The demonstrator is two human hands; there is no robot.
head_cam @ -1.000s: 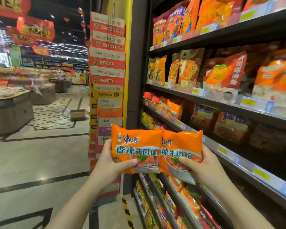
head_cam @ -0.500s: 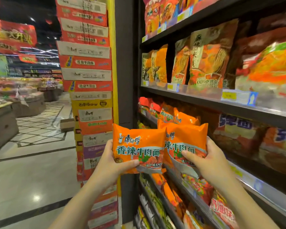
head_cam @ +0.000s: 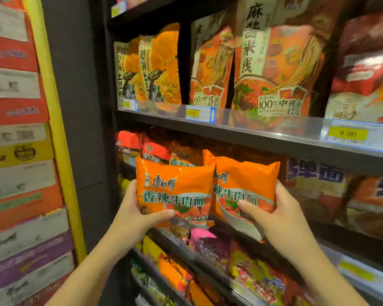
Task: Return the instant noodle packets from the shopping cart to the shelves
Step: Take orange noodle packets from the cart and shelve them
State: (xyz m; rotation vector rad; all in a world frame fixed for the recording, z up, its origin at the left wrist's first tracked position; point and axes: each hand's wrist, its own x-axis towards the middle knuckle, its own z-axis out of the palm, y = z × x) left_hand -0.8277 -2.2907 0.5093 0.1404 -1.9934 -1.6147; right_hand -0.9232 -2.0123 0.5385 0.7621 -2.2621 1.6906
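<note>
Before the front edge of the middle shelf (head_cam: 241, 140), the head view shows two orange noodle packets held side by side. The left hand (head_cam: 133, 214) has its grip curled round the left packet (head_cam: 175, 191), thumb across its lower front; the right hand (head_cam: 279, 217) grips the right packet (head_cam: 243, 191) likewise. Matching orange packets (head_cam: 184, 159) seem to stand just behind, though blur makes that uncertain. The step in hand looks like placement: next, both packets need pushing upright past the shelf edge into that row, then releasing.
</note>
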